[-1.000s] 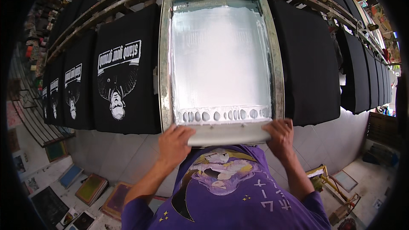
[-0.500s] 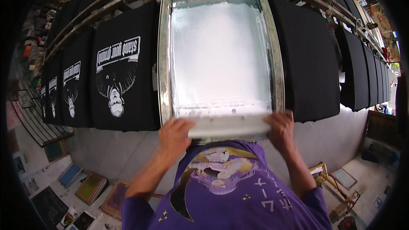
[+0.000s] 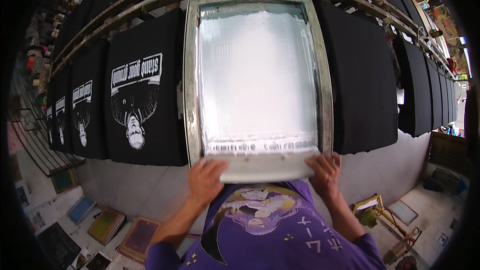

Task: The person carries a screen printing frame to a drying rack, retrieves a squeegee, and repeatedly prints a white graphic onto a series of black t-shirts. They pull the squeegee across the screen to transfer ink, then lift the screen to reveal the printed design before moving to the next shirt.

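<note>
A metal-framed printing screen (image 3: 189,80) coated in white ink lies over a black shirt on a long table. Both hands hold a wide squeegee (image 3: 262,167) at the near end of the screen. My left hand (image 3: 206,180) grips its left end and my right hand (image 3: 324,170) grips its right end. A ridge of white ink (image 3: 260,144) sits just beyond the blade.
Black shirts with a white print (image 3: 136,95) lie in a row to the left, plain black shirts (image 3: 365,80) to the right. Framed screens (image 3: 106,224) lie on the tiled floor at lower left. A yellow stand (image 3: 380,210) is at lower right.
Both hands have drawn the squeegee toward me down the screen, then settled at its near edge; the row of ink blobs has been smeared into a thin ridge.
</note>
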The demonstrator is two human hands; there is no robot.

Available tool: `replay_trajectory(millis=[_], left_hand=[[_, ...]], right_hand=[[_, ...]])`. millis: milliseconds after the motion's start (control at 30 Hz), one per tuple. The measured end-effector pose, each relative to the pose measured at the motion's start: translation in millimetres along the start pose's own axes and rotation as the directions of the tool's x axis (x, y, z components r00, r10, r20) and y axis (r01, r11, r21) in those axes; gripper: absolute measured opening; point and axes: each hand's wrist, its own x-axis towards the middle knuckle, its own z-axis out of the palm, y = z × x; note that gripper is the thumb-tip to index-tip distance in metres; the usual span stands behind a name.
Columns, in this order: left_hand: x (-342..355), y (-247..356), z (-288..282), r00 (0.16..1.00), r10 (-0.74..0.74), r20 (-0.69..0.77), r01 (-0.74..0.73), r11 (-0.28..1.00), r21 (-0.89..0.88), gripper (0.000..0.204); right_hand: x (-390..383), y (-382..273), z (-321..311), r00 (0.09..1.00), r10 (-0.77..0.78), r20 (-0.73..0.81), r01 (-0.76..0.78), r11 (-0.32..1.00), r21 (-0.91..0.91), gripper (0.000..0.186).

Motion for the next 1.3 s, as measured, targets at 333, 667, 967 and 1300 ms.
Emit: replay_trajectory(millis=[333,667,967,1300], left_hand=[[16,-19,31,0.987,0.031,-0.158,-0.013,0.994,0.11,0.036],[163,-93,37,0.961,0.123,-0.247,-0.083,0.982,0.167,0.044],[325,-164,29,0.892,0.265,-0.366,-0.18,0.951,0.252,0.028],[389,-155,-70,0.959,-0.101,0.264,0.031,0.966,0.257,0.05]], right_hand=[[-5,20,61,0.989,-0.009,-0.147,-0.006,0.995,-0.102,0.023],[148,78,76,0.981,-0.075,-0.176,0.065,0.996,-0.063,0.03],[316,167,95,0.938,-0.247,-0.243,0.223,0.967,-0.12,0.023],[409,146,-1,0.922,-0.012,0.387,0.082,0.983,-0.163,0.058]])
